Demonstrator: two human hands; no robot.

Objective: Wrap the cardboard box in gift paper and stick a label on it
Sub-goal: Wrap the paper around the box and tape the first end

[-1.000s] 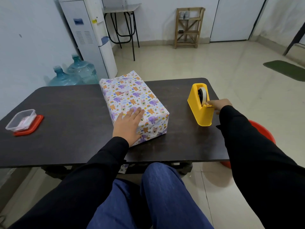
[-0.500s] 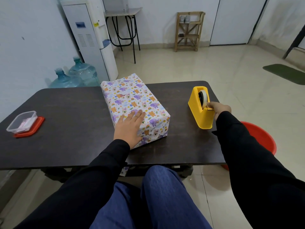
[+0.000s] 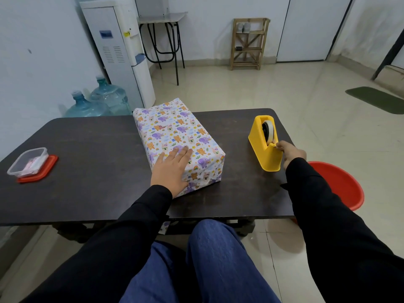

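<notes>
- Bench point(image 3: 91, 171): dark top across the middle of the frame, carrying everything for this job.
- Cardboard box point(image 3: 175, 130): centre of frame, lying at a slant and fully covered in animal-print gift paper. The near end fold looks rumpled and may not be taped down. No label shows on any visible face.
- Tape dispenser point(image 3: 261, 149): yellow, right of centre, well apart from the box, with the tape roll point(image 3: 271, 130) seated in it.
- Left hand point(image 3: 170, 169): fingers straight and flat, pressing on the box's near top edge and holding it down.
- Right hand point(image 3: 291, 153): fingers bunched in a pinch at the dispenser's cutter lip. You probably have the tape's free end, but the strip is too thin to see.
- Clear tub point(image 3: 28, 161): left edge of frame, sitting on its red lid point(image 3: 47, 170). It holds something pinkish, possibly the labels, but I cannot tell.
- Step in hand, as judged: drawing tape to fix the near end fold.
- Next move: pull out a short strip, tear it downward on the cutter, and keep your left palm on the box until the tape is on. The label comes after that.
</notes>
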